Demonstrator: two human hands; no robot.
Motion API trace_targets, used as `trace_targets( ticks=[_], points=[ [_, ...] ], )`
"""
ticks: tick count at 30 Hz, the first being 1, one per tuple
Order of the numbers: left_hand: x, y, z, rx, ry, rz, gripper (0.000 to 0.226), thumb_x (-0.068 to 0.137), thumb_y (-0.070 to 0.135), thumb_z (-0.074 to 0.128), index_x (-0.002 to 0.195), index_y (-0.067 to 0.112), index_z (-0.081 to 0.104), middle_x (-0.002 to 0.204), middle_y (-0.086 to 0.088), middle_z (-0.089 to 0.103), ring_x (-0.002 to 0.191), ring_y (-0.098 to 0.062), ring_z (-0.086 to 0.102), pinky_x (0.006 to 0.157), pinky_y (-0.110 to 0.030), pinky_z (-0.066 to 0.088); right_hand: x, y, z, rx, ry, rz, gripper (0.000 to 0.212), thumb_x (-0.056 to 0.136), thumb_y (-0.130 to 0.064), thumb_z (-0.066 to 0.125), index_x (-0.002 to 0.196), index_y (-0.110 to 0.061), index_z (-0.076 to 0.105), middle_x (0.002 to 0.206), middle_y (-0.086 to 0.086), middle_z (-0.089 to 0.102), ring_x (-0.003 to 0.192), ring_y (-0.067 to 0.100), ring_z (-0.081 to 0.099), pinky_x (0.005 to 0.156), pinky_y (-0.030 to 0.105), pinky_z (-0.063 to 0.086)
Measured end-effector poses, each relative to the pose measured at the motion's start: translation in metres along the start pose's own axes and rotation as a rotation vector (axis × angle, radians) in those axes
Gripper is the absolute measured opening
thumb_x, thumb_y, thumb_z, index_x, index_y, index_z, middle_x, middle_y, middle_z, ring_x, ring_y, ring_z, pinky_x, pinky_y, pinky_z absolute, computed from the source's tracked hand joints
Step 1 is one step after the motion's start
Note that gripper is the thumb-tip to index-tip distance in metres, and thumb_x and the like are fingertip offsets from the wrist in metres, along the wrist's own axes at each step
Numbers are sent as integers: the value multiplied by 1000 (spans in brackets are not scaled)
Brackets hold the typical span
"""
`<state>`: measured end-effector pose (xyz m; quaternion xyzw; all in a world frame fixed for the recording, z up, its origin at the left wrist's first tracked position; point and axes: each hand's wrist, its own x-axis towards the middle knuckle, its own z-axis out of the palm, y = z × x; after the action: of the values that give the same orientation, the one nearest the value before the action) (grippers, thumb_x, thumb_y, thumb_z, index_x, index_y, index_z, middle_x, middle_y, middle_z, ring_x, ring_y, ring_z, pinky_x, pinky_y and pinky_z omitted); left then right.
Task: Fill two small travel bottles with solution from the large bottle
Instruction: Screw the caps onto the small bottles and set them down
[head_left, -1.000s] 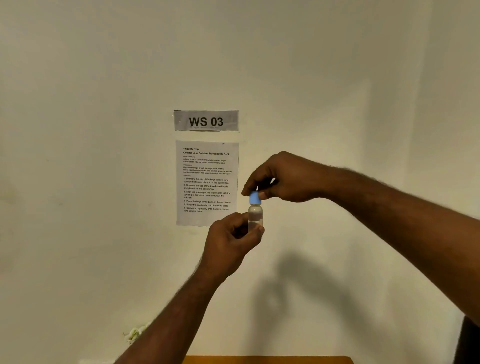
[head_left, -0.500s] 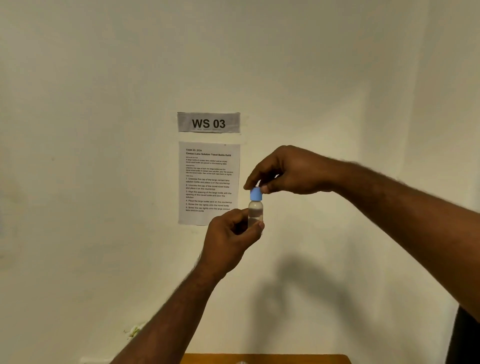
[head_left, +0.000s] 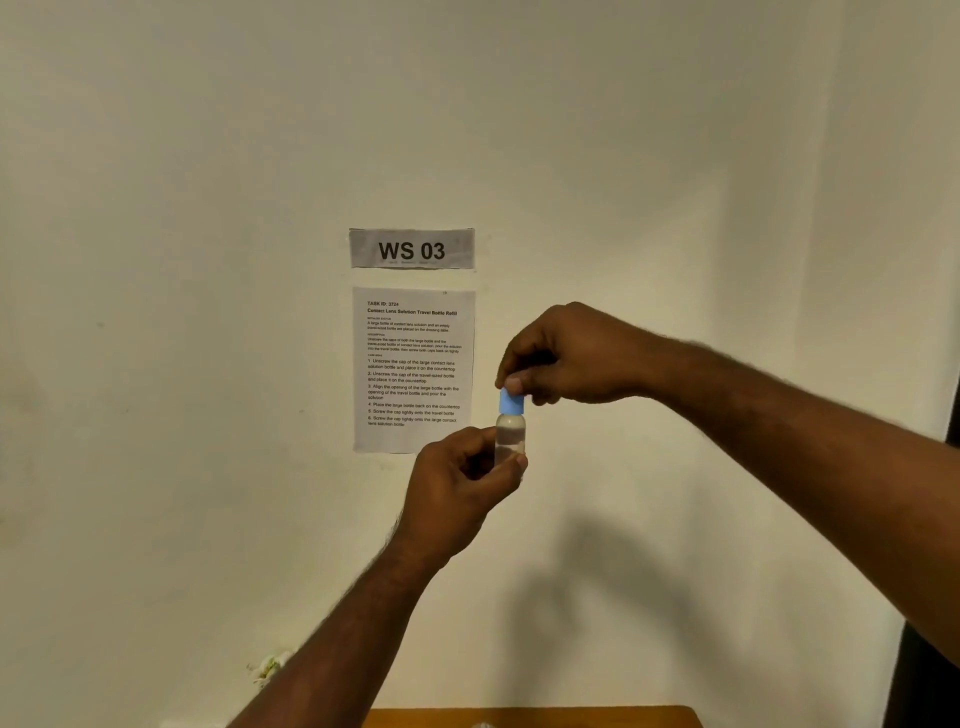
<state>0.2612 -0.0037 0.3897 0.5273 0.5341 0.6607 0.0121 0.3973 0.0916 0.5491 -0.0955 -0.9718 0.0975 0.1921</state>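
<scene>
The small travel bottle (head_left: 510, 435) pinched in my left hand (head_left: 457, 488) is clear, glossy plastic, the liquid visible through its smooth wall. Its cap (head_left: 511, 401), under the fingertips of my right hand (head_left: 566, 353), is matt, pale-blue plastic. On the far wall (head_left: 208, 156), a matt painted surface with faint scuffs, hang two sheets of plain printed paper: a grey label (head_left: 412, 249) and an instruction sheet (head_left: 413, 370). The table edge (head_left: 571, 717) nearest me looks like smooth orange-brown wood.
</scene>
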Motion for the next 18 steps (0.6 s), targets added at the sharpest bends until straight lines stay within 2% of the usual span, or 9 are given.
trace_targets(
  ticks=[3, 5, 7, 9, 11, 13, 15, 17, 18],
  points=[
    [-3, 0, 3, -16, -2, -5, 7, 89, 14, 78, 95, 17, 79, 81, -8, 75, 71, -12, 65, 72, -18, 54, -1, 6, 4, 31, 66, 47, 17, 90, -43, 70, 92, -28, 75, 85, -11, 75, 71, 8, 74, 64, 20, 55],
    [-3, 0, 4, -9, 4, -6, 9, 89, 15, 78, 97, 18, 79, 83, -7, 76, 76, -18, 68, 74, -19, 54, -5, 8, 2, 129, 55, 30, 14, 93, -29, 70, 106, -28, 76, 99, -16, 75, 80, 8, 75, 73, 21, 58],
    [-2, 0, 5, -4, 5, -10, 10, 89, 15, 78, 99, 17, 79, 83, -5, 76, 77, -18, 68, 73, -20, 55, -9, 9, 0, 145, -7, 1, 26, 92, -15, 71, 111, -32, 76, 106, -20, 74, 90, 7, 74, 82, 24, 58],
    [-2, 0, 6, -10, -5, -6, 10, 89, 15, 78, 98, 17, 80, 81, -5, 75, 73, -16, 67, 72, -22, 55, -11, 9, 1, 91, -23, -8, 25, 91, -15, 72, 108, -32, 77, 100, -18, 76, 87, 5, 73, 82, 24, 58],
    [-3, 0, 8, -17, -18, -1, 10, 88, 14, 79, 97, 19, 79, 82, -6, 75, 74, -19, 68, 73, -25, 56, -11, 10, 4, 51, -4, 12, 12, 90, -26, 74, 101, -29, 77, 80, -19, 75, 73, 4, 70, 70, 22, 55],
    [-4, -1, 9, -29, -25, -2, 11, 88, 13, 79, 97, 19, 79, 82, -5, 76, 74, -16, 69, 73, -21, 56, -11, 8, 6, 16, 16, 31, 15, 87, -39, 74, 98, -29, 76, 67, -23, 69, 65, 2, 67, 64, 19, 50],
    [-5, -1, 9, -20, -21, 2, 11, 89, 14, 78, 98, 20, 78, 83, -3, 77, 77, -15, 69, 75, -17, 56, -12, 10, 6, 65, 14, 30, 22, 88, -37, 73, 110, -32, 74, 86, -23, 72, 77, 1, 71, 71, 19, 54],
    [-5, -2, 9, -19, -15, 5, 11, 89, 14, 78, 97, 21, 78, 84, -3, 77, 79, -17, 69, 75, -16, 56, -14, 12, 3, 138, -33, 11, 29, 91, -21, 73, 117, -33, 72, 109, -18, 72, 92, 6, 72, 82, 23, 58],
    [-4, -3, 8, -20, -14, 6, 11, 89, 14, 78, 96, 22, 78, 83, -3, 76, 77, -17, 68, 74, -17, 55, -13, 14, 4, 136, -45, 4, 30, 91, -16, 72, 116, -32, 73, 109, -16, 73, 92, 7, 72, 83, 25, 59]
  ],
)
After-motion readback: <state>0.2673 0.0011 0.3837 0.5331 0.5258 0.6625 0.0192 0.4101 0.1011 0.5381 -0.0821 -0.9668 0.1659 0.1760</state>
